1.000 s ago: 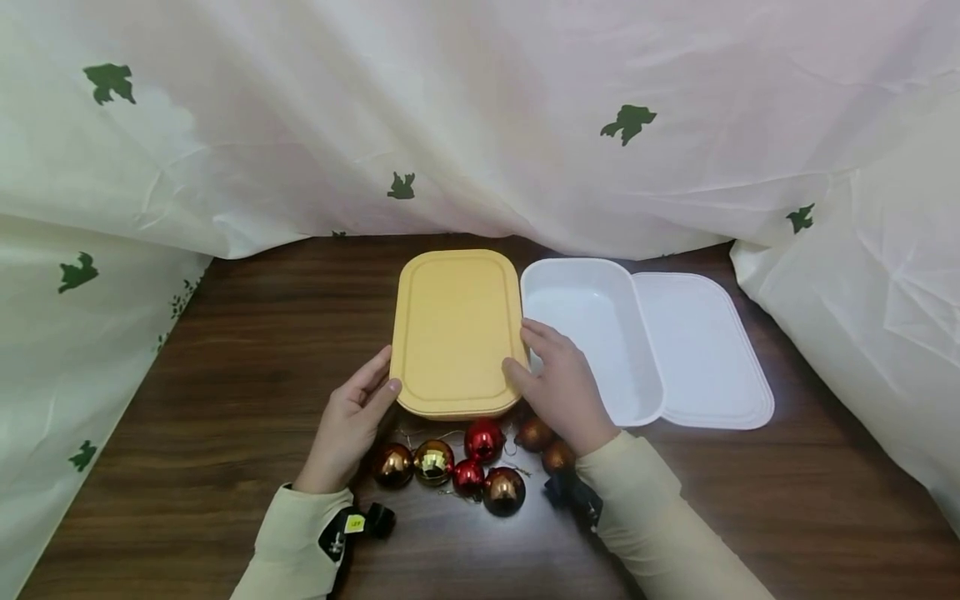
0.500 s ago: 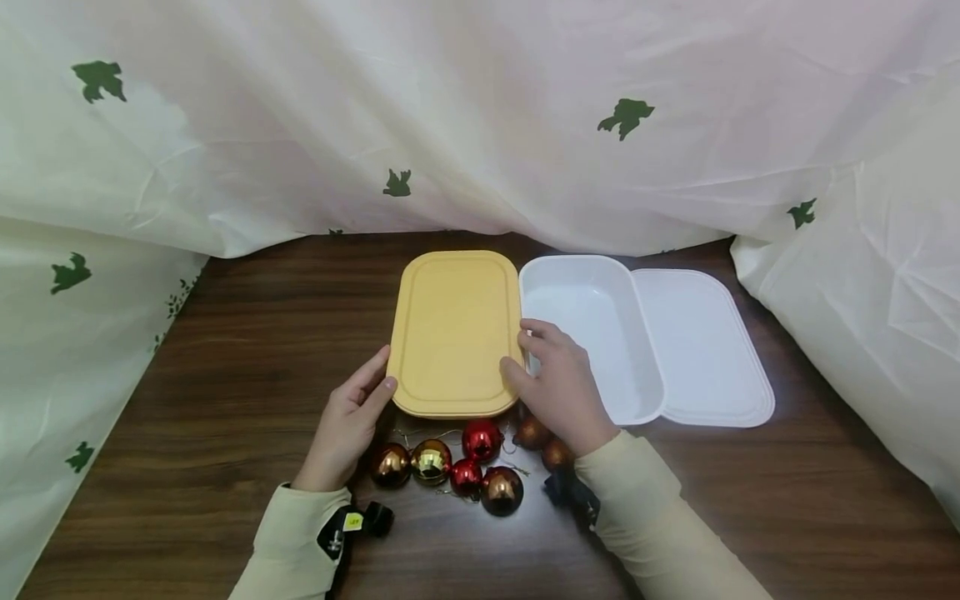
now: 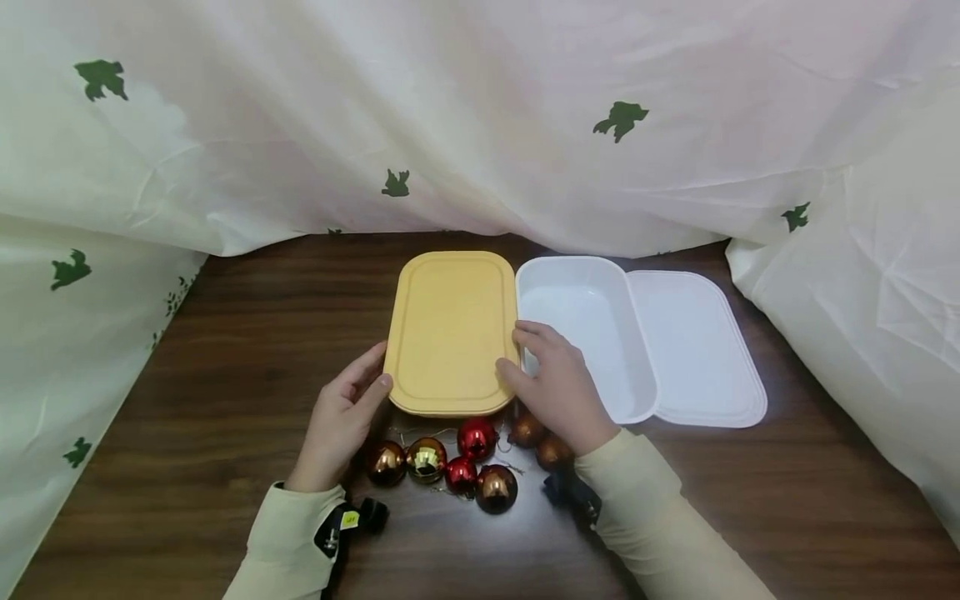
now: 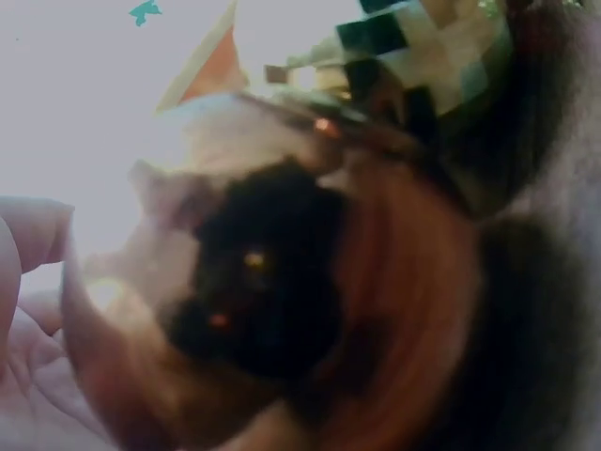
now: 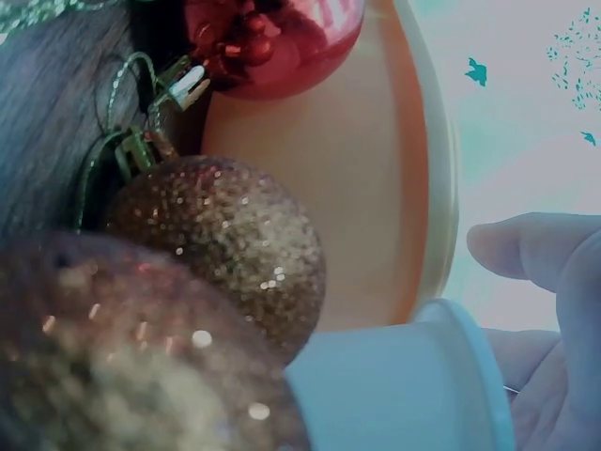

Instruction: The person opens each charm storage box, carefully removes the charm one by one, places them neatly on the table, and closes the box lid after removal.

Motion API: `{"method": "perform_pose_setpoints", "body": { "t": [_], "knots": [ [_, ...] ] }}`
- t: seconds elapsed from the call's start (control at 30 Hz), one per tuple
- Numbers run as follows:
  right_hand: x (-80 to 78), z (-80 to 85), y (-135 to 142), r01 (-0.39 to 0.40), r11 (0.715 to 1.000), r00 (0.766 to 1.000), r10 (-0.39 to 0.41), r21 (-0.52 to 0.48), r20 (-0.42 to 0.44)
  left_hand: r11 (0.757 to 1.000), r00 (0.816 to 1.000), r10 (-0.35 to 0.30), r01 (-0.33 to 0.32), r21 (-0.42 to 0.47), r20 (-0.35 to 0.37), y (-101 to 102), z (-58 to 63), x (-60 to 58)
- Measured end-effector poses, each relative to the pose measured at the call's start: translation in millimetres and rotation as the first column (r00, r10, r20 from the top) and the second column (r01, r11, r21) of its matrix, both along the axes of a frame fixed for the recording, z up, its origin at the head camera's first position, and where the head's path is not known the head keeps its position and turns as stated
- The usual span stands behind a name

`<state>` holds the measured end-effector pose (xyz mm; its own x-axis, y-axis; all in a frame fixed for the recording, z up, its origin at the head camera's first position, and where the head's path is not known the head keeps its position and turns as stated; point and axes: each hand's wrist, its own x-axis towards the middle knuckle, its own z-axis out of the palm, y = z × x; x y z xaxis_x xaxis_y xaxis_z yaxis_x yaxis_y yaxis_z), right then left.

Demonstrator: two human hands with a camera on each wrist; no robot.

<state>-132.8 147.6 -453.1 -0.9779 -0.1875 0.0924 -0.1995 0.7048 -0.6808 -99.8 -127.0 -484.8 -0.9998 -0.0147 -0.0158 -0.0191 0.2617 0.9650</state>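
Observation:
A yellow storage box (image 5: 310,216) with its yellow lid (image 3: 453,329) on top sits mid-table in the head view. My left hand (image 3: 337,421) grips its front left edge, thumb at the lid's corner and fingers along the side. From the right, my right hand (image 3: 558,383) holds the opposite edge, its thumb on the lid and its fingers bent at the rim. Just in front lie several Christmas baubles, among them a red one (image 3: 477,438), a gold one (image 3: 426,460), a copper one (image 3: 497,488) and a glittery brown one (image 3: 553,452).
Against the yellow box's right side stands a white box (image 3: 588,333) without a lid on it. Farther right, a white lid (image 3: 697,350) lies flat on the dark wooden table (image 3: 277,333). White cloth (image 3: 480,125) with green bird shapes hangs behind and at both sides.
Both hands keep their places on the yellow box. Only a slight shift of the whole head view shows.

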Motion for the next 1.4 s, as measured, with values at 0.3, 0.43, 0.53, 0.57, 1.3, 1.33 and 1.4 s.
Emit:
{"method": "perform_pose_setpoints", "body": {
  "t": [0.3,0.43,0.53,0.57,1.3,1.33,1.4],
  "knots": [
    [5.4,5.2,4.1,0.014,0.996,0.999,-0.017,-0.09,-0.04,0.999,0.981,0.023,-0.013,0.051,-0.195,1.2,20.9,1.2],
    [7.7,9.5,8.3,0.022,0.995,0.997,-0.028,-0.102,-0.065,0.993,0.976,-0.004,0.028,0.11,-0.216,6.0,28.0,1.8],
    [9.5,13.7,13.7,0.028,0.995,0.996,-0.036,-0.098,-0.08,0.992,0.976,-0.023,0.049,0.113,-0.217,10.4,31.5,1.3],
    [9.9,15.1,15.9,0.032,0.995,0.996,-0.04,-0.094,-0.083,0.993,0.976,-0.028,0.053,0.109,-0.218,11.7,32.4,1.1],
    [23.9,26.0,64.5,0.095,0.995,0.984,-0.1,-0.04,-0.149,0.982,0.963,-0.144,0.167,0.086,-0.227,52.4,51.4,-2.4],
    [24.8,26.5,65.8,0.097,0.994,0.983,-0.103,-0.042,-0.154,0.982,0.964,-0.146,0.168,0.081,-0.224,54.8,52.2,-2.6],
    [26.4,27.2,68.2,0.103,0.994,0.982,-0.108,-0.045,-0.157,0.982,0.963,-0.152,0.172,0.072,-0.222,59.4,53.8,-2.4]
  ]
}}
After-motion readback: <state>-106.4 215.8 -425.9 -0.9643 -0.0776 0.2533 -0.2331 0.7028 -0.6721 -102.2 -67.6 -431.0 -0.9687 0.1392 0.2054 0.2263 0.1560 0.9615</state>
